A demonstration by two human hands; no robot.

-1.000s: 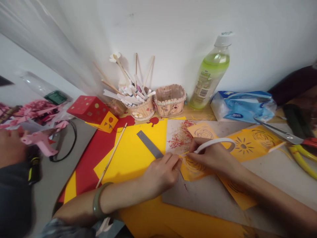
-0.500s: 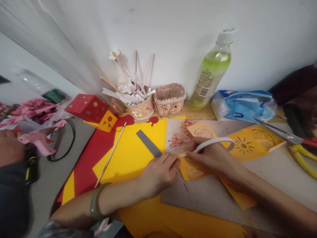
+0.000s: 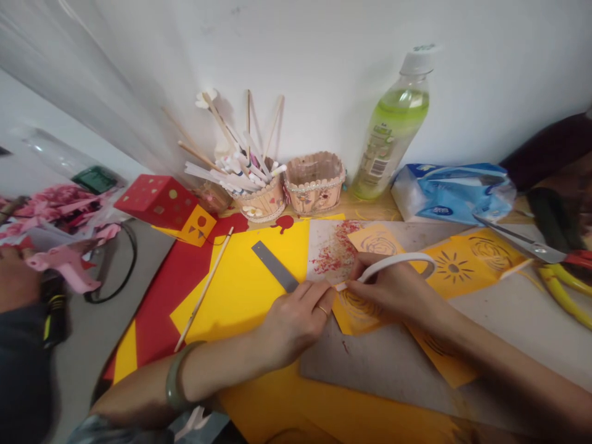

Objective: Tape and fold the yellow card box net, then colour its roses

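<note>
We have our right hand (image 3: 393,287) over the gray board (image 3: 333,357), its grip closed on a roll of white tape (image 3: 393,259) that arcs above the back of the hand. The roll sits right of the scene's middle, and a short white end of it shows between our two hands, by the left corner of an orange cut-out sheet (image 3: 358,317). Our left hand (image 3: 298,314) is just left of that corner with its fingers bent together; we cannot tell what, if anything, its grip pinches.

Beyond that hand, to the left, a gray metal ruler (image 3: 275,266) lies on yellow paper (image 3: 235,302), with a thin wooden stick (image 3: 206,287) farther left. To the right we see another orange cut-out (image 3: 456,266) and metal scissors (image 3: 542,250). Along the far side of the desk (image 3: 367,211) stand two decorated baskets (image 3: 314,188) and a bottle (image 3: 393,135) of green liquid. At the left edge, another person's hand (image 3: 16,277) is beside a pink glue gun (image 3: 65,265).
</note>
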